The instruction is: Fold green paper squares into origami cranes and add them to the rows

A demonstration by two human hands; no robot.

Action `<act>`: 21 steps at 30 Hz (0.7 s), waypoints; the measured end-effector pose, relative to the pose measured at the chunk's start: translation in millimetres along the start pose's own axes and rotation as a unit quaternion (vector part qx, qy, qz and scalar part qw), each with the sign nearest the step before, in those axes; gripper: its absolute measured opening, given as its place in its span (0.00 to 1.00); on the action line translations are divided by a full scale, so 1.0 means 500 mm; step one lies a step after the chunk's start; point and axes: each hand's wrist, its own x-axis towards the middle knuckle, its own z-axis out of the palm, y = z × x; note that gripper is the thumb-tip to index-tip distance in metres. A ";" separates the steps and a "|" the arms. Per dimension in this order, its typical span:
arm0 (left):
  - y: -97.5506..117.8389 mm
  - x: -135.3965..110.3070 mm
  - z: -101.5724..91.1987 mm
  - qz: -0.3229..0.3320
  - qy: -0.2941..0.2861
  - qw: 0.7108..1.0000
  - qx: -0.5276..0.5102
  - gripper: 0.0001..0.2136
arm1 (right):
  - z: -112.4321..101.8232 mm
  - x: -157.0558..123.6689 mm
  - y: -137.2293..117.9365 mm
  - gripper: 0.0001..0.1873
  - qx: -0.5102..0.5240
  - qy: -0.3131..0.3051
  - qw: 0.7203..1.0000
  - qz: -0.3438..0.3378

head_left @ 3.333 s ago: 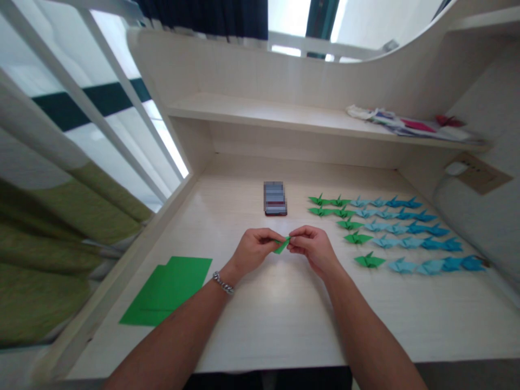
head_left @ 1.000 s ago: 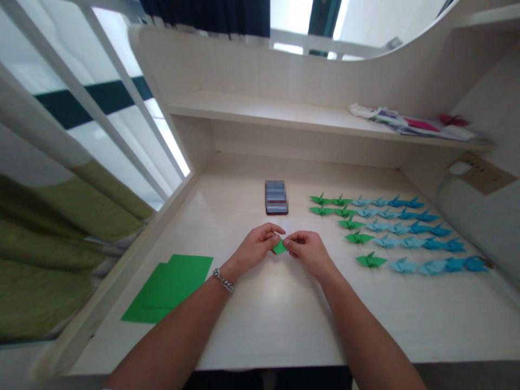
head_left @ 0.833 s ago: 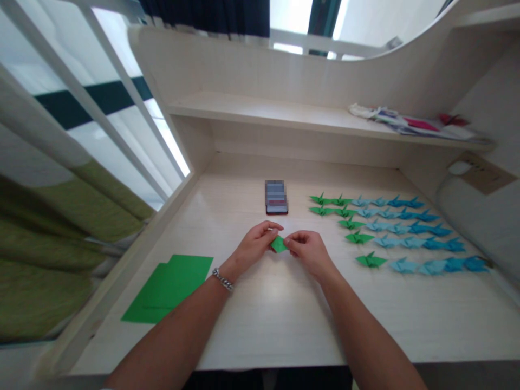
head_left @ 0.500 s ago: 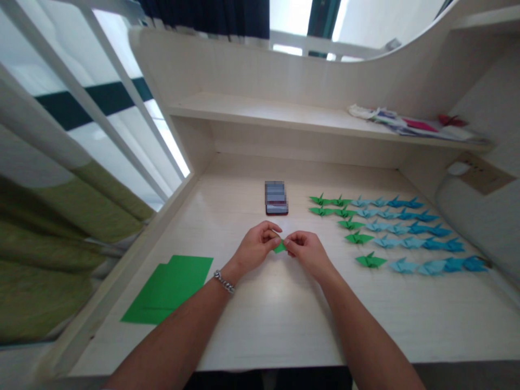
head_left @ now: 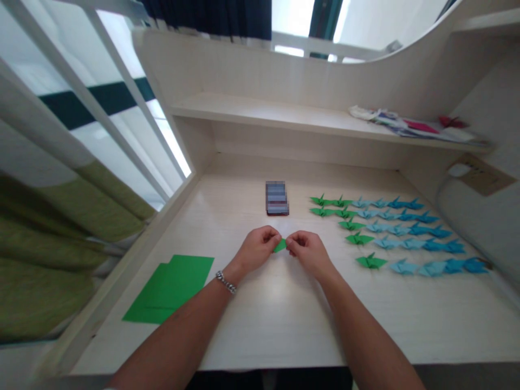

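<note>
A small folded piece of green paper (head_left: pixel 280 246) is held up between my two hands over the middle of the desk. My left hand (head_left: pixel 259 245) pinches its left side, fingers curled in. At its right side, the thumb and forefinger of my right hand (head_left: pixel 305 247) are closed on it. My fingers cover most of the paper, so its exact folds cannot be made out. Larger sheets of green paper (head_left: pixel 179 281) lie overlapped on the desk, left of my left forearm.
A phone (head_left: pixel 277 196) lies beyond my hands. Rows of folded paper cranes stand to the right: green cranes (head_left: pixel 371 261), light blue cranes (head_left: pixel 403 266) and darker blue cranes (head_left: pixel 449 245). Papers (head_left: pixel 406 123) rest on the shelf (head_left: pixel 260 111) at the back.
My left hand's fingers, raised and looser half a second ago, have curled down onto the green paper. The right hand keeps its pinch and has hardly moved.
</note>
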 end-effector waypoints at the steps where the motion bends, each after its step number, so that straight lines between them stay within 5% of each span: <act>1: 0.002 0.000 0.001 -0.006 -0.008 1.000 -0.008 0.10 | 0.000 -0.001 -0.001 0.10 -0.009 0.007 1.000 -0.005; 21: 0.007 -0.001 -0.011 0.002 -0.008 1.000 0.029 0.12 | -0.015 0.006 -0.002 0.14 0.045 -0.022 0.999 0.011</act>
